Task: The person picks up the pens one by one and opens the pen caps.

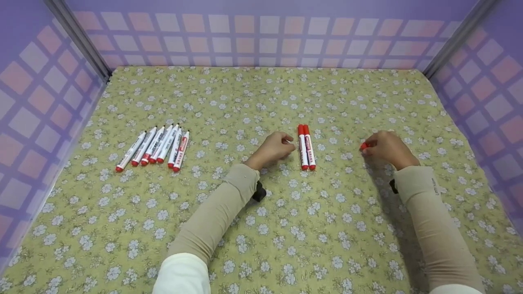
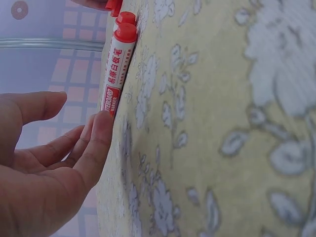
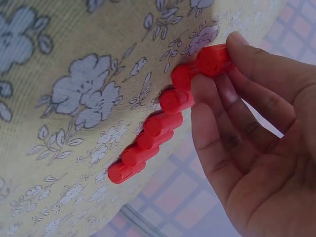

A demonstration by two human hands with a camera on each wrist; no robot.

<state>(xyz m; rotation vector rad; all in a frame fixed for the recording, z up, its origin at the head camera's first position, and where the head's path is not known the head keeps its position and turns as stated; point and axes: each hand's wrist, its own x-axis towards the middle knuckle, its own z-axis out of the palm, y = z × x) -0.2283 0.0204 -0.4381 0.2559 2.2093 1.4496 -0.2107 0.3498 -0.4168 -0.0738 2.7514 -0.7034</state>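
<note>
Two capped white markers with red caps (image 1: 306, 147) lie side by side at the middle of the flowered cloth. My left hand (image 1: 287, 145) rests just to their left with relaxed fingers and holds nothing. In the left wrist view one fingertip (image 2: 102, 123) touches the nearer marker (image 2: 117, 69). My right hand (image 1: 365, 149) is further right and pinches a loose red cap (image 1: 363, 145). The right wrist view shows that cap (image 3: 212, 59) between thumb and fingers (image 3: 207, 106), at the end of a row of several loose red caps (image 3: 148, 140) on the cloth.
Several more white markers (image 1: 157, 147) lie in a fanned row at the left of the cloth (image 1: 261, 102). Purple checked walls (image 1: 261, 36) close in the left, back and right sides. A dark wrist strap (image 1: 259, 192) sits on my left forearm.
</note>
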